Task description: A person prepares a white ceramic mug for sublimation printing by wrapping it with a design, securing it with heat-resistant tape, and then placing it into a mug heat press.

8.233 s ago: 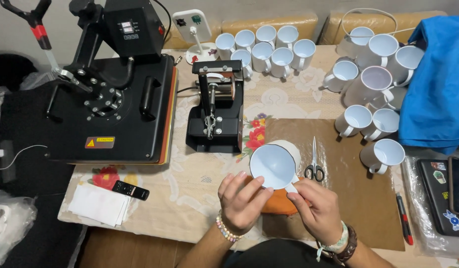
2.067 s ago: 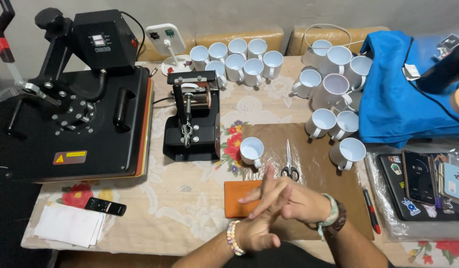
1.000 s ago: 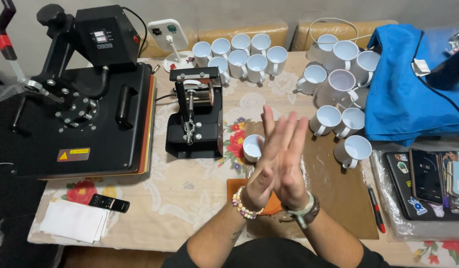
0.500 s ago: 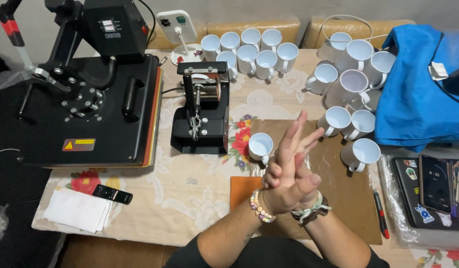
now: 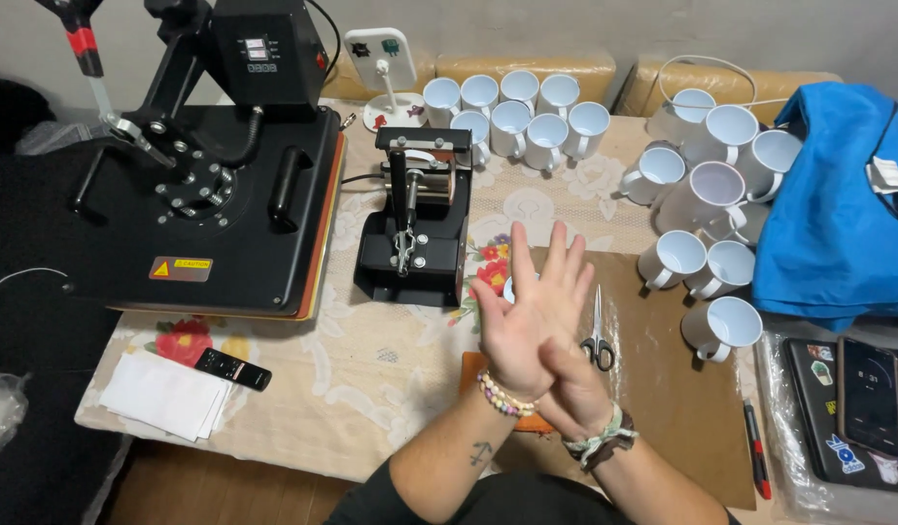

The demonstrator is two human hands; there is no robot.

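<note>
Nothing's being held right now: left hand point(image 5: 527, 326) spread open, pressed against right hand point(image 5: 570, 389), white mug point(image 5: 512, 289) just beyond, likely grabbed next.

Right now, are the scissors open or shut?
Shut: the scissors lie flat on the brown mat, blades together, pointing away.

Both hands are raised over the brown mat, empty: the left hand point(image 5: 530, 316) open with fingers spread upward, the right hand point(image 5: 573, 389) pressed across its heel. A white mug point(image 5: 510, 289) stands upright just behind, mostly hidden.
</note>
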